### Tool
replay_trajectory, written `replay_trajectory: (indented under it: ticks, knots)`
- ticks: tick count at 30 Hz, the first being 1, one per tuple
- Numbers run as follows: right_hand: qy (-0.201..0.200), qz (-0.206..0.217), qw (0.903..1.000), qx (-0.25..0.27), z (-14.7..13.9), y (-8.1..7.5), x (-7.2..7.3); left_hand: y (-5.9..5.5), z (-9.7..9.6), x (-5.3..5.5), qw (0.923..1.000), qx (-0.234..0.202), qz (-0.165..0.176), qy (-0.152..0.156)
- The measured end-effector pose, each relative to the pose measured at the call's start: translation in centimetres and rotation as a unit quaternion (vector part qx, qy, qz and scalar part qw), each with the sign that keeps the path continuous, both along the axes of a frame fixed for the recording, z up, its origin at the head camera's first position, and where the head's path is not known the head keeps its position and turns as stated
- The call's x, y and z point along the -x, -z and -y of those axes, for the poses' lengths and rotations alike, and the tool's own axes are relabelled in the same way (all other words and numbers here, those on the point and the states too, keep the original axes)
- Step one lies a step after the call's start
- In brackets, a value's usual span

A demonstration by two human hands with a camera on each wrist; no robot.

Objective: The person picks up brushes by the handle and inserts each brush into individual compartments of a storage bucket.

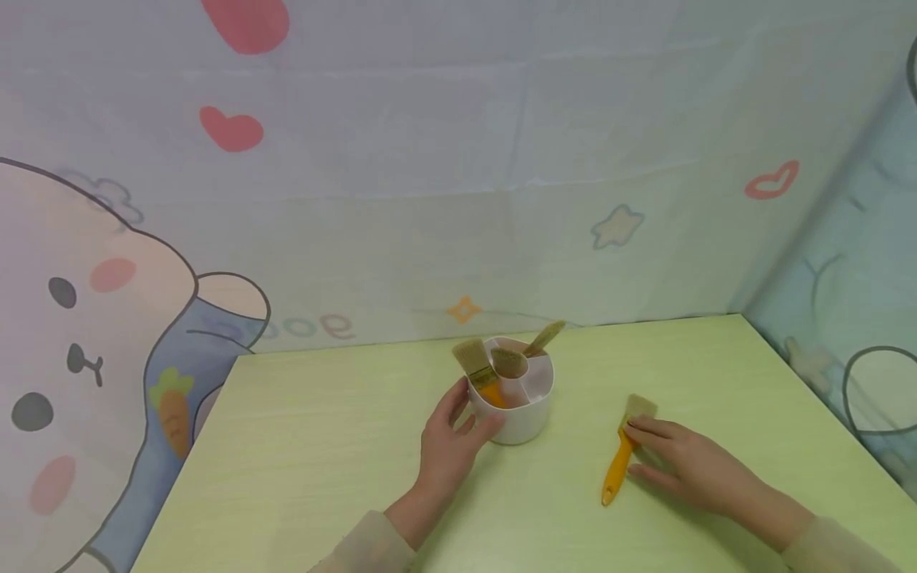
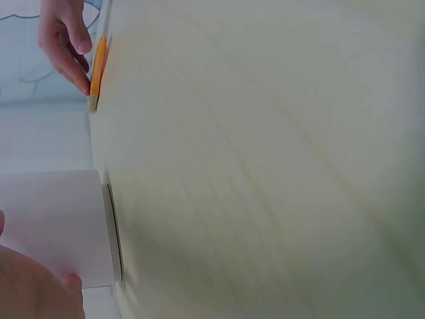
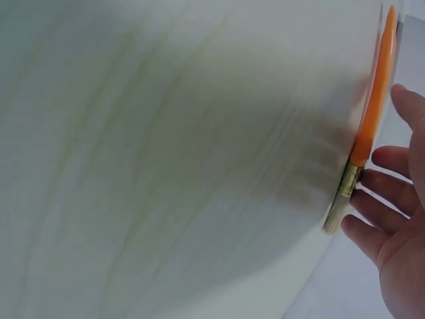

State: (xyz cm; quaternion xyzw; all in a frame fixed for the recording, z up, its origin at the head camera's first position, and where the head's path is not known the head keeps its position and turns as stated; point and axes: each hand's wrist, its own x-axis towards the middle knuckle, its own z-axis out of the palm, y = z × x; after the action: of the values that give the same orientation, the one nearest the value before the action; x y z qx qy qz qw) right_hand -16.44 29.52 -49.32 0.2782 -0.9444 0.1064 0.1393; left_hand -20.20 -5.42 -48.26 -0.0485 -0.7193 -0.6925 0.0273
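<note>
A white round holder (image 1: 517, 423) divided into compartments stands on the table with three paintbrushes in it, bristles up. One brush (image 1: 470, 358) leans left and shows its orange handle. Another brush (image 1: 509, 363) is in the central compartment, and a third (image 1: 546, 337) tilts to the back right. My left hand (image 1: 450, 454) grips the holder from its left, thumb on the front wall. To the right, a paintbrush (image 1: 617, 468) with an orange handle lies flat on the table. Spread, fairly straight fingers of my right hand (image 3: 398, 193) are at its metal band; the thumb is apart from the handle.
The pale green table (image 1: 322, 469) ends at a cloth backdrop (image 1: 401, 159) printed with hearts and a cartoon animal. Another printed cloth (image 1: 860, 318) hangs along the right side.
</note>
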Motion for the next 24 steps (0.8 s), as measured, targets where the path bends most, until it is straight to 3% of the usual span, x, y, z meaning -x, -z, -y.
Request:
replay_trajectory:
  ticks: [13, 19, 24]
  knots:
    - [-0.031, 0.030, 0.9989, -0.015, -0.1, 0.2, 1.4, -0.1, -0.1, 0.2, 1.0000, -0.005, -0.001, 0.000]
    - [0.019, 0.048, 0.9986, -0.008, 0.8, -0.7, 0.5, 0.1, -0.2, 0.4, 1.0000, -0.004, 0.000, 0.000]
    - [0.058, 0.051, 0.9956, -0.053, 2.6, -0.9, -0.1, 0.2, -0.1, 0.6, 0.9999, -0.009, -0.003, -0.009]
